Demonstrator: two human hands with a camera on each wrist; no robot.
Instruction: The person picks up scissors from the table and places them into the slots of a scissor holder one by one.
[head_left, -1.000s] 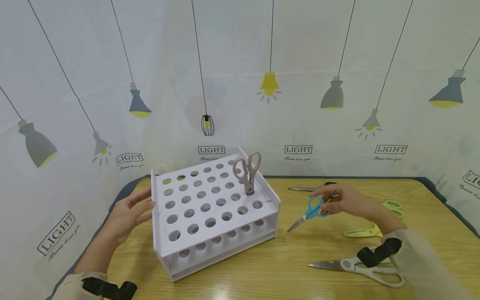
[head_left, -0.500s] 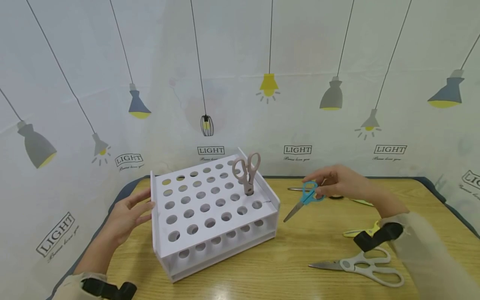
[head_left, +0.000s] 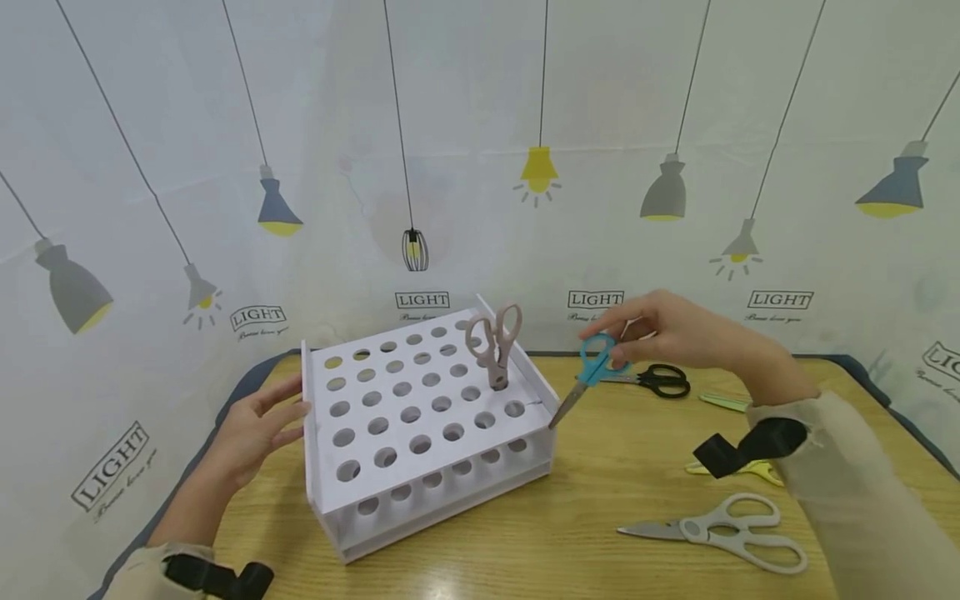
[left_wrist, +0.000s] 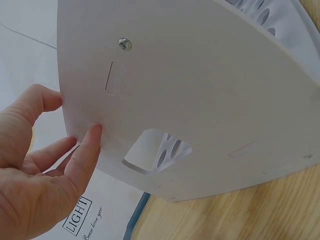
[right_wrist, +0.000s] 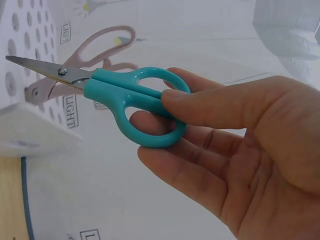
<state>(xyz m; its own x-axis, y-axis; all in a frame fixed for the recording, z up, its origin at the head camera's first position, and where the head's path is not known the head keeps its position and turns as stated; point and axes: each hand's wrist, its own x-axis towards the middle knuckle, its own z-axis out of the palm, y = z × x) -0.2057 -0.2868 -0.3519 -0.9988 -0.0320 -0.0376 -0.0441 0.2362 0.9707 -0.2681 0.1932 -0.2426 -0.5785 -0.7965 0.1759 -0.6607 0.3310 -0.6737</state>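
Blue-handled scissors [head_left: 594,364] are pinched at the handle loops by my right hand [head_left: 660,332], their blades slanting down toward the rack's right end. In the right wrist view the thumb presses on one loop of the scissors [right_wrist: 120,95], with fingers behind. A white rack [head_left: 405,417] with rows of round holes stands at the middle left. Beige scissors [head_left: 495,342] stand upright in one of its holes, loops up. My left hand [head_left: 251,429] touches the rack's left side panel [left_wrist: 190,75] with its fingertips, the fingers fairly straight.
On the wooden table [head_left: 585,517] to the right lie white-handled scissors [head_left: 712,531], yellow scissors [head_left: 761,471] partly behind the sleeve, and black-handled scissors [head_left: 663,380]. A green item [head_left: 723,402] lies beside them. A patterned curtain [head_left: 480,167] stands behind the table.
My right hand has lifted the blue-handled scissors up and to the left, bringing the blade tips to the rack's right edge. The left hand and rack have stayed put.
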